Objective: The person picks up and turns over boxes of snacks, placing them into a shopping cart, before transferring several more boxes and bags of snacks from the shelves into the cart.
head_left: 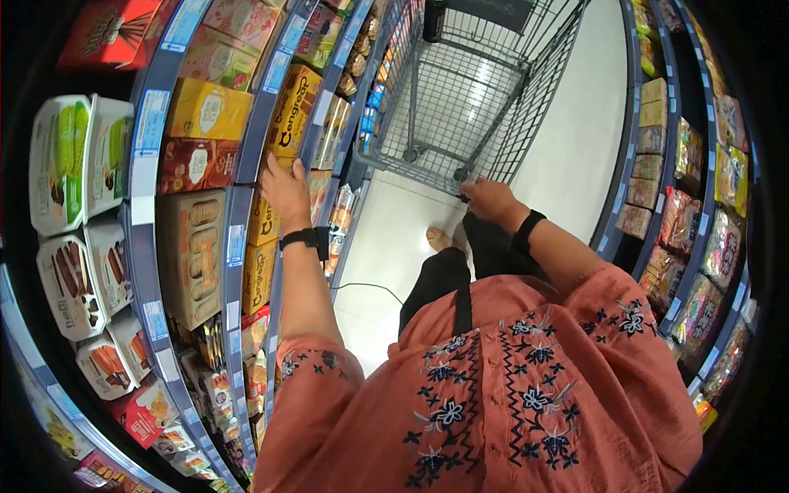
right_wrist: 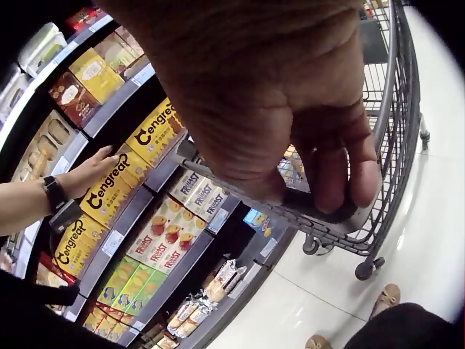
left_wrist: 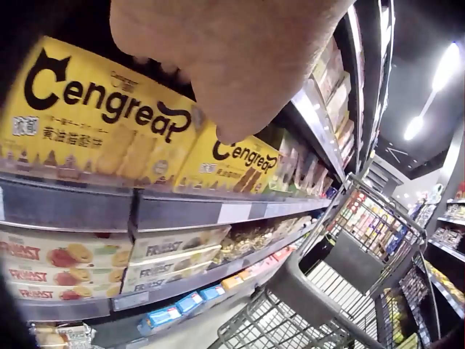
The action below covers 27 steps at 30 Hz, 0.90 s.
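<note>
Two hands are showing: left of centre in the head view, the left hand is reaching over yellow Cengreat boxes, which are standing on a shelf, its fingers extending loosely. At upper centre, the right hand is curling round the shopping cart's handle. Fruast boxes are filling the left wrist view's lower left.

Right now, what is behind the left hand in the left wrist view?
Two yellow Cengreat boxes show behind the left hand, their printed fronts partly visible. The hand covers part of their tops; what lies there cannot be seen.
</note>
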Tool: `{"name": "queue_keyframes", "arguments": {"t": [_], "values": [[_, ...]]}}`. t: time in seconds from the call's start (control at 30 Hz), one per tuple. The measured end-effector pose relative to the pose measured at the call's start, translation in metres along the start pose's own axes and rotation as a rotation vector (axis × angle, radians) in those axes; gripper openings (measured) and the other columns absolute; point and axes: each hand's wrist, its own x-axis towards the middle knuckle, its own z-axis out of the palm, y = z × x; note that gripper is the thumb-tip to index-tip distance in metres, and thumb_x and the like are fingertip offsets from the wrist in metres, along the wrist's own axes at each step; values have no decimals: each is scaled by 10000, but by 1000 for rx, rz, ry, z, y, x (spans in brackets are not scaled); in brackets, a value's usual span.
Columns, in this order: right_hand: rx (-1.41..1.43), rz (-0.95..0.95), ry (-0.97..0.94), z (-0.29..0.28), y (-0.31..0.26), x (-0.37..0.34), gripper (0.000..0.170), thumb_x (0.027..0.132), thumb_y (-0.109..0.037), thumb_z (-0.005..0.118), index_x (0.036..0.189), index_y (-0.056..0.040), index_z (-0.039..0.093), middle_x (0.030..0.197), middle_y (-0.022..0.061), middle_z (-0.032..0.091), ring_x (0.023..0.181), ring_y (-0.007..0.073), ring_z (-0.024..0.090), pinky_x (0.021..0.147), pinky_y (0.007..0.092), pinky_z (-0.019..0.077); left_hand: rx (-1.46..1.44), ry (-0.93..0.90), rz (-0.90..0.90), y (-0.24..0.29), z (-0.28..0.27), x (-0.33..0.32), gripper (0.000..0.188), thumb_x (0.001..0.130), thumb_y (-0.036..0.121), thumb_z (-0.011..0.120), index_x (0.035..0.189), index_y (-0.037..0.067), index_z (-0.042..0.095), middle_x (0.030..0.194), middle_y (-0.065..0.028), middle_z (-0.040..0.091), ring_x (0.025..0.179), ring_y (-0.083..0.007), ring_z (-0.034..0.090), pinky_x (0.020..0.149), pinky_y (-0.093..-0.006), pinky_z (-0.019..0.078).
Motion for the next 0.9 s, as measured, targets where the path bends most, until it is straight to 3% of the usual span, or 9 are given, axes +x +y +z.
{"name": "queue_keyframes", "arguments": {"t": [0.07,0.2,0.3,0.4,0.67,0.83,0.9], "values": [[11,-3,-21,-1,6,3,271,842,-131,569,1108,-122,617,916,177,668,880,357,674,731,465,553,20,-17,-30,17,1,20,654,922,494,535,1412,73,426,1193,-272,580,1109,-453,548,945,-542,418],[46,-12,-40,-5,17,4,275,841,-139,572,1112,-125,618,916,186,664,888,371,674,736,465,551,-61,-207,-257,50,0,67,687,947,590,413,1189,-22,609,1051,-302,653,1022,-462,611,908,-547,452],[94,0,-72,-16,24,6,277,839,-144,587,1113,-119,619,916,184,668,894,374,673,742,462,550,-66,-428,-369,50,14,100,845,948,667,253,1133,-58,644,1140,-312,626,1089,-458,583,949,-507,442],[153,-4,-208,-35,30,10,281,838,-165,613,1115,-118,621,943,181,671,896,363,675,746,457,549,-94,-426,-378,50,26,108,901,943,688,192,1132,-65,649,1158,-297,626,1104,-438,582,959,-478,435],[165,-83,-229,-43,55,17,301,835,-201,622,1126,-124,613,958,178,667,913,360,669,755,457,545,-54,-476,-436,53,15,112,916,929,717,215,1146,-61,648,1120,-275,649,1085,-409,598,952,-439,435],[190,-66,-246,-46,66,14,313,846,-166,574,1154,-124,612,951,187,681,920,369,671,767,466,543,-115,-511,-336,-16,60,121,899,959,671,173,1107,-79,647,1116,-261,655,1012,-421,624,925,-418,452],[191,-53,-265,-48,69,18,318,841,-152,566,1155,-128,612,946,191,680,909,374,672,764,468,543,-449,-474,-431,-25,68,120,684,1007,518,272,1055,-54,644,1006,-192,684,825,-336,667,752,-389,513]]}}
